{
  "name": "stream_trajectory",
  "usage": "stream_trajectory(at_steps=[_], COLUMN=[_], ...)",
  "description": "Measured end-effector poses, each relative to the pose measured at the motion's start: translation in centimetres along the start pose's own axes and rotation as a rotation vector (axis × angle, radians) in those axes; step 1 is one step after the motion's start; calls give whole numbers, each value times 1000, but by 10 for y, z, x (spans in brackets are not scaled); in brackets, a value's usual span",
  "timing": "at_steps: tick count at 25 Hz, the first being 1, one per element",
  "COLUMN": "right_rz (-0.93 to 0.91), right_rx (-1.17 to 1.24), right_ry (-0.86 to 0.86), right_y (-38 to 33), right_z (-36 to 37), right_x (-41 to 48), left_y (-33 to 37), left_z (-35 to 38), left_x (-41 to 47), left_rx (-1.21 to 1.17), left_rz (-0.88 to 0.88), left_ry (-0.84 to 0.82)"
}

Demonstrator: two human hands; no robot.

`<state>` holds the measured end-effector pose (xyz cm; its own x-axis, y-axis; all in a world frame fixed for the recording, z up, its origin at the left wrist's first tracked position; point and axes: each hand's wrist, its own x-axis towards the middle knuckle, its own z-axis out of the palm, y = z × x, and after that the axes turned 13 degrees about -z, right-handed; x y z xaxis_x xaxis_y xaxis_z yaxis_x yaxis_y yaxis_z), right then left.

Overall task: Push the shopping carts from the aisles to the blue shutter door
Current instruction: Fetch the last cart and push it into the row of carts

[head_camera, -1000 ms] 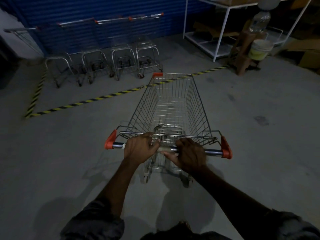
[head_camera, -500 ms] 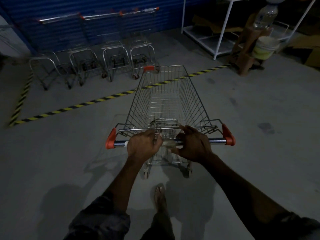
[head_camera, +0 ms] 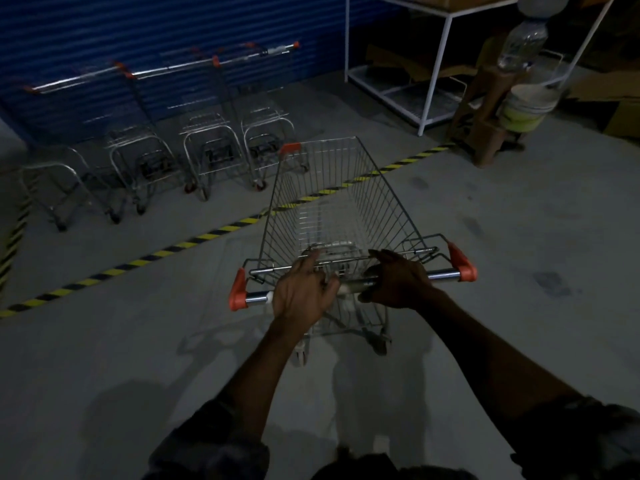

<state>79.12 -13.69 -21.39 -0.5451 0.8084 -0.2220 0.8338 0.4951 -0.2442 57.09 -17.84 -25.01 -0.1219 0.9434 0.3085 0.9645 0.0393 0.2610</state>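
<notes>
A wire shopping cart point(head_camera: 332, 202) with orange corner caps stands in front of me, its nose over the striped floor tape point(head_camera: 207, 233). My right hand point(head_camera: 398, 282) is curled around the chrome handle bar point(head_camera: 443, 273). My left hand point(head_camera: 301, 292) rests on the bar's left half, fingers stretched forward over it toward the basket's rear wire. The blue shutter door point(head_camera: 138, 36) fills the far left wall. Several parked carts point(head_camera: 207, 147) stand in a row against it, just left of my cart's nose.
A white metal rack point(head_camera: 429, 74) stands at the far right of the shutter. Beside it a wooden stool point(head_camera: 485, 133) carries a bucket point(head_camera: 523, 109) and a water bottle point(head_camera: 519, 46). Cardboard point(head_camera: 623, 112) lies at the far right.
The cart has rolled forward and swung left toward the parked row, its front now past the tape. My left fingers have loosened from a closed grip and stretched out.
</notes>
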Motion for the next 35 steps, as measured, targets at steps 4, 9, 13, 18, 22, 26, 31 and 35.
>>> stream_trajectory(at_steps=[4,9,13,18,22,26,31,35], right_rz=[33,12,-40,-80,-44,6,60,102], right_rx=[12,-3,-49,-107,-41,-26,-76,-2], right_ry=[9,69,53,15,32,92,142,163], right_y=[26,75,113,153,179,217,270,310], right_z=[-29,-51,-67,-97,-124,-138,-167,-200], right_x=[65,147,221,301,365,441,538,598], left_y=[0,-8,-17,-24,-27,-27,-30,-23], left_z=[17,49,70,98,120,145,190,215], left_x=[78,174,256,363,445,530,639,720], left_rx=[75,94,13,-24,-21,-43,-29,13], left_rz=[-64,33,49,-21,-26,10,74,112], left_ry=[-147,-151,-215,-338,-362,-326,-307,-349])
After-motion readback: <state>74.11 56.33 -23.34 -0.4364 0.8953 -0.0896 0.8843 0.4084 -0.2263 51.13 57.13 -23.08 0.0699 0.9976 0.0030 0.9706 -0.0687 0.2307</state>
